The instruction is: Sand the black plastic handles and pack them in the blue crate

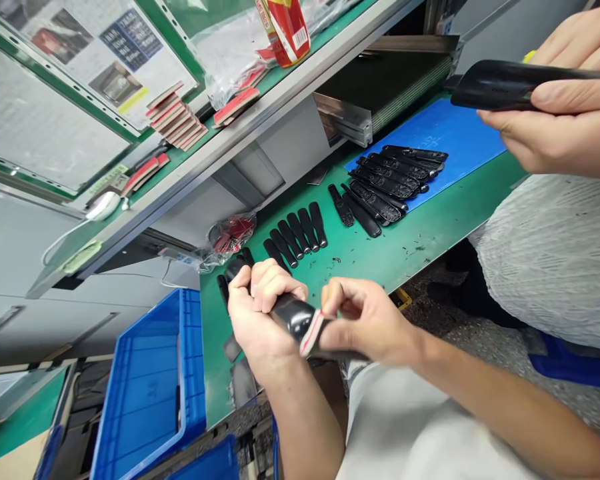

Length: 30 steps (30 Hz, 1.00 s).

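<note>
Above a green workbench, we see the left hand wrapped around a glossy black handle-shaped piece, its long axis slanting from upper left down to lower right, its shiny end pointing toward the right forearm; the right hand pinches a red-and-white pad at that end; beyond, we spot similar black pieces lined up on the workbench.
</note>
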Each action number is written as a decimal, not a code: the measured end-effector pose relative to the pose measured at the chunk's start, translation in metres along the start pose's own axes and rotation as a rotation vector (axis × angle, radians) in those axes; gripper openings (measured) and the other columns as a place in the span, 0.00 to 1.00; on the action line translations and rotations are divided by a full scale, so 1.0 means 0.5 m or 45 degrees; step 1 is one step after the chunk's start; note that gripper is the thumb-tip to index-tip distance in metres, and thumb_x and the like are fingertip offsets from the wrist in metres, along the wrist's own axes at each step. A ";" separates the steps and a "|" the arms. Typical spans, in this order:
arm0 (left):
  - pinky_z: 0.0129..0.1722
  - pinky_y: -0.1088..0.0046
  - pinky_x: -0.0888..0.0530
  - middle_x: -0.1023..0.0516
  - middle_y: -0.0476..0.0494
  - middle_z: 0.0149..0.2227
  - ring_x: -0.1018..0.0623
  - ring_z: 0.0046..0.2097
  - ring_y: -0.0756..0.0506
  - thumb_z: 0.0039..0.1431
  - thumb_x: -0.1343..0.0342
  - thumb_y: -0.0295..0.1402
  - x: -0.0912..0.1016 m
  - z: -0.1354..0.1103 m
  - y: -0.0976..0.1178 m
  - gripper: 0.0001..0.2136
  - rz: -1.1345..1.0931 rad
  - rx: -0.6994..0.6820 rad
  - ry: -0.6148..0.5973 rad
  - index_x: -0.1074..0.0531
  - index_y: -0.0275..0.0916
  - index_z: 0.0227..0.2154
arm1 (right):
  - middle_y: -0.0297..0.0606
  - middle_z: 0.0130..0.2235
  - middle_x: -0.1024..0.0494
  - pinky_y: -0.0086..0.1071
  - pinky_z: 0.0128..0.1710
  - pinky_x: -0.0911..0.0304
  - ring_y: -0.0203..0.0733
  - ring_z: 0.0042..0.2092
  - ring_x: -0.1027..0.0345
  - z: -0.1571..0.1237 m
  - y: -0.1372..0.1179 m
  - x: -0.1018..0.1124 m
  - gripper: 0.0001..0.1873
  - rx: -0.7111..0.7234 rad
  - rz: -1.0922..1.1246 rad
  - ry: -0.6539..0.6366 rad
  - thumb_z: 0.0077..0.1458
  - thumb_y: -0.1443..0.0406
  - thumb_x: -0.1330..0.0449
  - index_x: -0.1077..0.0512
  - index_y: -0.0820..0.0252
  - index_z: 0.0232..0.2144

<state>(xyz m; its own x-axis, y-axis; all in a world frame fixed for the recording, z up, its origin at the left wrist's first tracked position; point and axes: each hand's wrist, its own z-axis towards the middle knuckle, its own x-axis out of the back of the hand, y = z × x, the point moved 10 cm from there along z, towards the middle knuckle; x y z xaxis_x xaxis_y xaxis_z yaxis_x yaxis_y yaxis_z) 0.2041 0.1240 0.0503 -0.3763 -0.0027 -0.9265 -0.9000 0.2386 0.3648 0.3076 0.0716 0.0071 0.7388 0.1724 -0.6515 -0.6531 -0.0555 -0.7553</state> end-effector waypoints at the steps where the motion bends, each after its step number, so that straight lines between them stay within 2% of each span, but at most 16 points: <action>1: 0.17 0.93 0.37 0.45 0.60 0.16 0.39 0.16 0.59 0.61 0.50 0.22 -0.004 0.001 0.006 0.20 0.014 0.008 -0.042 0.57 0.43 0.23 | 0.28 0.26 0.30 0.27 0.28 0.44 0.31 0.28 0.40 0.010 0.014 0.035 0.22 -0.011 -0.131 0.102 0.41 0.54 0.25 0.32 0.59 0.25; 4: 0.18 0.95 0.37 0.42 0.61 0.19 0.36 0.18 0.60 0.62 0.50 0.22 -0.020 0.000 0.016 0.19 -0.055 0.056 -0.144 0.56 0.44 0.25 | 0.28 0.26 0.30 0.28 0.30 0.45 0.32 0.29 0.40 0.019 0.042 0.145 0.22 -0.040 -0.356 0.442 0.46 0.51 0.28 0.32 0.60 0.27; 5: 0.17 0.96 0.38 0.41 0.61 0.19 0.36 0.18 0.60 0.64 0.51 0.23 -0.024 -0.001 0.019 0.19 -0.096 0.065 -0.161 0.56 0.44 0.26 | 0.28 0.26 0.30 0.28 0.30 0.45 0.32 0.29 0.40 0.017 0.046 0.163 0.22 -0.041 -0.377 0.482 0.47 0.51 0.28 0.32 0.60 0.28; 7: 0.17 0.96 0.38 0.42 0.61 0.20 0.35 0.18 0.60 0.66 0.52 0.27 -0.028 0.000 0.023 0.17 -0.152 0.055 -0.173 0.56 0.45 0.27 | 0.28 0.28 0.29 0.28 0.32 0.44 0.32 0.31 0.39 0.006 0.042 0.170 0.21 -0.033 -0.391 0.483 0.47 0.52 0.28 0.31 0.60 0.30; 9: 0.17 0.95 0.38 0.43 0.60 0.20 0.36 0.18 0.59 0.68 0.53 0.30 -0.026 0.004 0.020 0.17 -0.155 0.050 -0.163 0.56 0.45 0.27 | 0.29 0.29 0.28 0.28 0.34 0.43 0.33 0.32 0.38 -0.011 0.025 0.154 0.21 -0.013 -0.377 0.478 0.47 0.52 0.28 0.31 0.59 0.30; 12: 0.16 0.94 0.38 0.46 0.60 0.19 0.39 0.17 0.59 0.71 0.58 0.35 -0.022 0.009 0.011 0.15 -0.211 0.040 -0.121 0.56 0.45 0.27 | 0.30 0.31 0.27 0.29 0.36 0.41 0.33 0.33 0.37 -0.035 -0.004 0.095 0.20 0.006 -0.279 0.396 0.47 0.53 0.27 0.31 0.58 0.30; 16: 0.14 0.92 0.39 0.51 0.60 0.19 0.42 0.16 0.58 0.72 0.62 0.42 -0.021 0.013 -0.001 0.16 -0.330 0.028 -0.059 0.55 0.45 0.28 | 0.28 0.30 0.30 0.28 0.31 0.42 0.32 0.30 0.38 -0.039 -0.027 -0.014 0.21 0.013 0.007 0.091 0.44 0.53 0.26 0.31 0.57 0.29; 18: 0.14 0.91 0.39 0.50 0.60 0.19 0.42 0.16 0.57 0.72 0.62 0.42 -0.027 0.012 -0.004 0.15 -0.297 0.044 -0.084 0.54 0.44 0.28 | 0.28 0.28 0.30 0.28 0.29 0.44 0.31 0.28 0.41 -0.024 -0.018 -0.042 0.21 0.014 0.026 -0.064 0.42 0.54 0.25 0.31 0.57 0.28; 19: 0.14 0.91 0.39 0.49 0.60 0.19 0.40 0.17 0.57 0.72 0.61 0.41 -0.032 0.010 -0.002 0.14 -0.263 0.057 -0.122 0.52 0.44 0.29 | 0.28 0.28 0.30 0.29 0.29 0.44 0.31 0.28 0.41 -0.010 -0.006 -0.034 0.21 0.013 -0.047 -0.069 0.41 0.55 0.24 0.31 0.58 0.27; 20: 0.15 0.91 0.38 0.47 0.60 0.20 0.39 0.18 0.57 0.72 0.60 0.40 -0.039 0.007 0.000 0.13 -0.228 0.072 -0.174 0.50 0.44 0.30 | 0.29 0.27 0.29 0.29 0.30 0.44 0.31 0.28 0.41 0.006 0.010 -0.007 0.21 0.010 -0.157 -0.003 0.40 0.55 0.24 0.30 0.59 0.25; 23: 0.18 0.91 0.34 0.38 0.59 0.22 0.33 0.20 0.57 0.73 0.61 0.36 -0.057 -0.006 0.027 0.08 -0.203 0.023 -0.330 0.42 0.41 0.36 | 0.28 0.25 0.32 0.29 0.31 0.44 0.33 0.29 0.41 0.036 0.047 0.128 0.22 -0.003 -0.412 0.408 0.44 0.52 0.27 0.33 0.59 0.24; 25: 0.23 0.91 0.31 0.32 0.56 0.25 0.27 0.25 0.57 0.73 0.60 0.36 -0.054 -0.011 0.048 0.09 -0.249 -0.057 -0.339 0.37 0.40 0.40 | 0.29 0.27 0.31 0.29 0.32 0.43 0.34 0.30 0.40 0.031 0.054 0.186 0.21 -0.002 -0.446 0.567 0.48 0.51 0.30 0.32 0.59 0.28; 27: 0.28 0.92 0.29 0.28 0.54 0.28 0.24 0.29 0.57 0.72 0.56 0.39 -0.042 -0.012 0.051 0.11 -0.296 -0.062 -0.287 0.34 0.39 0.45 | 0.32 0.35 0.27 0.30 0.36 0.39 0.35 0.34 0.35 0.017 0.049 0.183 0.21 0.004 -0.418 0.512 0.53 0.50 0.33 0.31 0.57 0.39; 30: 0.27 0.93 0.29 0.27 0.55 0.29 0.24 0.27 0.58 0.72 0.55 0.40 -0.021 -0.010 0.019 0.16 -0.336 0.090 -0.169 0.36 0.36 0.55 | 0.38 0.47 0.28 0.33 0.39 0.34 0.38 0.39 0.31 -0.017 0.026 0.115 0.26 0.025 -0.323 0.276 0.60 0.48 0.42 0.37 0.51 0.55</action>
<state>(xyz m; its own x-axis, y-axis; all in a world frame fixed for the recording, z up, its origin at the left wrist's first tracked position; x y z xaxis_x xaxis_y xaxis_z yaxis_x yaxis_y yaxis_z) 0.1983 0.1213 0.0639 -0.0949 0.0525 -0.9941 -0.9435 0.3138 0.1066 0.3428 0.0725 -0.0407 0.8950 -0.0354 -0.4447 -0.4455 -0.0181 -0.8951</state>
